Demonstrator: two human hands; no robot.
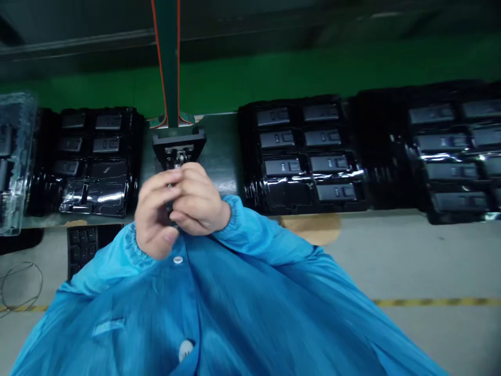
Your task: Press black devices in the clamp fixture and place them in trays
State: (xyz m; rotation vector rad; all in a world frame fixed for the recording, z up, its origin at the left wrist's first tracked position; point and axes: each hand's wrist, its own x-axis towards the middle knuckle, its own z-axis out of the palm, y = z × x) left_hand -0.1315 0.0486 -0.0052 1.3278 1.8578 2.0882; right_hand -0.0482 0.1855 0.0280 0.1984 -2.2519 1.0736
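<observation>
My left hand (154,211) and my right hand (198,201) are pressed together in front of my chest, both in blue coat sleeves. Their fingers curl round a small dark part (170,208), of which only a sliver shows between them. Just beyond my fingertips stands a black fixture (179,143) with a metal clip in its middle, mounted at the foot of a green post (167,57). The picture is smeared by motion.
A black tray (97,162) with dark rectangular parts lies left of the fixture; two more such trays (303,151) (450,151) lie to the right. A clear plastic tray (13,156) sits at the far left. Green belt (274,73) runs behind. Floor with yellow line (430,302) below.
</observation>
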